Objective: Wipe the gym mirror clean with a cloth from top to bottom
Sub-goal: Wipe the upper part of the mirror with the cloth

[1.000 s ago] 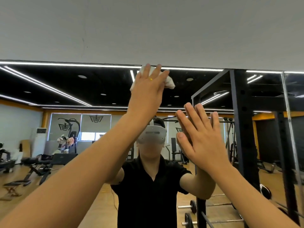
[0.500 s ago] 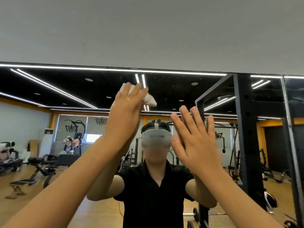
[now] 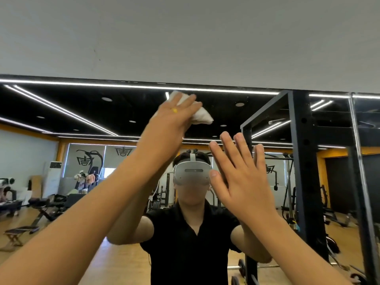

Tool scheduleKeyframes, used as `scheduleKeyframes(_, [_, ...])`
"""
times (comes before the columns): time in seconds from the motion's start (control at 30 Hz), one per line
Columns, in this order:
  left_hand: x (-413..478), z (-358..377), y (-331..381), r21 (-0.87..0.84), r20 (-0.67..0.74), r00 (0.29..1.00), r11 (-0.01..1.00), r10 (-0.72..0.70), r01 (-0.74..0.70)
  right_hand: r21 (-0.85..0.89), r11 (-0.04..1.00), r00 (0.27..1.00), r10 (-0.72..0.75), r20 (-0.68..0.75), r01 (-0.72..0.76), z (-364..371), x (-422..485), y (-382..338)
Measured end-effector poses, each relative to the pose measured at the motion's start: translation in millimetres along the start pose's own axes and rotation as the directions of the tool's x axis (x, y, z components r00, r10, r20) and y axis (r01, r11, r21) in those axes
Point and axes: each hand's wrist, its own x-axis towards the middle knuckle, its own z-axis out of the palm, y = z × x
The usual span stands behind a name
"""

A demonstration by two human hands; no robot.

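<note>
A crumpled white cloth (image 3: 202,116) is pressed against the gym mirror (image 3: 61,112) just below its top edge by the left hand (image 3: 170,120), whose fingers are laid almost straight over it, a bunch of cloth being left showing to their right. The right hand (image 3: 240,182) is held flat and wide open, lower and to the right, with nothing in it; whether its palm touches the glass cannot be told. A black shirt (image 3: 189,243) and white headset (image 3: 192,174) are reflected between the arms.
</note>
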Motion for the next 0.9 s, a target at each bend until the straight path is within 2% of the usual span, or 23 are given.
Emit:
scheduleKeyframes(0.13, [-60,-6,-16,-0.044,-0.031,0.999,0.999,-0.019,0.017,-0.009,1.0,1.0,0.003,0.007,-0.003,-1,0,0])
scheduleKeyframes(0.23, [-71,-1,-18,-0.044,-0.024,0.999,0.999,-0.031,0.03,-0.014,1.0,1.0,0.006,0.0,-0.006,-1,0,-1])
scheduleKeyframes(0.37, [-25,-3,-4,-0.043,-0.03,0.996,0.996,-0.083,0.082,-0.018,1.0,1.0,0.008,0.0,-0.008,-2,0,-1])
scheduleKeyframes(0.43, [5,-3,8,-0.021,-0.031,0.998,0.998,-0.058,0.057,-0.017,1.0,1.0,0.004,-0.003,-0.004,-2,-1,-1])
scheduleKeyframes(0.63, [51,-9,35,0.047,0.07,0.996,0.998,-0.051,0.047,-0.019,1.0,1.0,0.008,0.001,-0.008,-1,0,0])
scheduleKeyframes(0.77, [29,-14,22,0.035,0.097,0.995,0.999,0.013,-0.016,-0.024,1.0,1.0,-0.002,0.0,0.002,0,0,-1])
scheduleKeyframes(0.9, [-26,-10,6,0.038,0.004,0.998,0.997,0.064,-0.064,-0.017,1.0,1.0,0.005,0.007,-0.004,0,-1,0])
